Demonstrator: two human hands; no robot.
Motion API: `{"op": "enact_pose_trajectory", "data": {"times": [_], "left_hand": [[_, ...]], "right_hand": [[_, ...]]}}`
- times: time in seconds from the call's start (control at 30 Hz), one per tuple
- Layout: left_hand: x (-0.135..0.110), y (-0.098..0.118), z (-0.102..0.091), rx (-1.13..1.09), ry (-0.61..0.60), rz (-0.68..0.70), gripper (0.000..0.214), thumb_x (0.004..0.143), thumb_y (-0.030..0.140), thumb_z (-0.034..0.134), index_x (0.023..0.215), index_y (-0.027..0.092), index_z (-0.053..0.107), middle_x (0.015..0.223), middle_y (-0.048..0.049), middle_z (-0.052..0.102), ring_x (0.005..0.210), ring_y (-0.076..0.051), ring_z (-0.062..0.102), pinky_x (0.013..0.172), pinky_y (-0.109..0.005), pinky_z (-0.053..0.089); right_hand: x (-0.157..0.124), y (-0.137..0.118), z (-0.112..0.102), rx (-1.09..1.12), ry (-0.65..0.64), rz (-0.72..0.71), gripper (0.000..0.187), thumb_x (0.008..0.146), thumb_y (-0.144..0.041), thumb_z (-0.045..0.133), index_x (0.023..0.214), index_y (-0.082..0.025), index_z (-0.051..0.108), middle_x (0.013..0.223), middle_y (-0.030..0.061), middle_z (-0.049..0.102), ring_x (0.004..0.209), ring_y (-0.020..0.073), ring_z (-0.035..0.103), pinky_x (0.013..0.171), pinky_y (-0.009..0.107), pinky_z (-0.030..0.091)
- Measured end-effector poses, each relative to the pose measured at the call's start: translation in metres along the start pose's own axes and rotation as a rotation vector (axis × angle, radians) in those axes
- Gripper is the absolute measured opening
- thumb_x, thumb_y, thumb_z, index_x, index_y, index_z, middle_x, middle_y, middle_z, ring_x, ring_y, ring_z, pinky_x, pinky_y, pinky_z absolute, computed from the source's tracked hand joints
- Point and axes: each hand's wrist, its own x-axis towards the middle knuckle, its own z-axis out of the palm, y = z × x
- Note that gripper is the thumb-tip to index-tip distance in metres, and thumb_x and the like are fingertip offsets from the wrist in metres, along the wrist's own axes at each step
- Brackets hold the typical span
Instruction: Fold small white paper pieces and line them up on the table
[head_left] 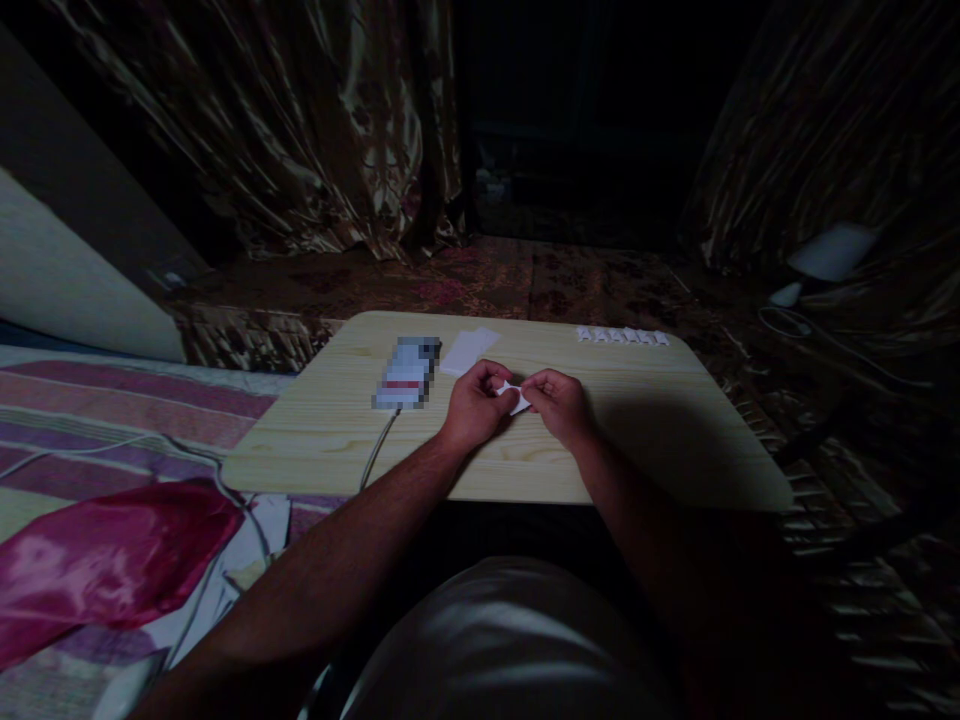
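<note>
A small folded piece of white paper (pixel 514 400) is pinched between my two hands above the middle of the wooden table (pixel 315 440). My left hand (pixel 478 403) grips its left side, thumb toward me and fingers curled behind. On the other side, my right hand (pixel 559 402) pinches the paper's right edge with thumb and fingers. Just beyond my left hand lie flat white paper sheets (pixel 469 350). Several small folded white paper pieces (pixel 622 337) stand in a row near the table's far right edge.
A phone (pixel 407 374), blurred out, lies left of the sheets with a cable (pixel 376 450) running off the near edge. On the striped bedding at left rests a shiny pink bag (pixel 112 560). A white lamp (pixel 834 252) stands at far right, near patterned curtains (pixel 375 110).
</note>
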Motion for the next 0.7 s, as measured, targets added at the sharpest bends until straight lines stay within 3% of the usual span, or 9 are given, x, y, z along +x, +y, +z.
{"op": "enact_pose_trajectory", "data": {"times": [0.7], "left_hand": [[0.0002,-0.0035,-0.0002,-0.008,-0.023,-0.002,0.029,0.066,0.023,0.074,0.091,0.019,0.059,0.066,0.004,0.059,0.054,-0.009,0.05,0.051,-0.022,0.038]], "right_hand": [[0.0014,0.008,0.0005,-0.064,-0.003,-0.038,0.015,0.073,-0.034,0.064,0.072,-0.02,0.061,0.063,-0.0014,0.062,0.058,0.0135,0.056,0.055,0.025,0.046]]}}
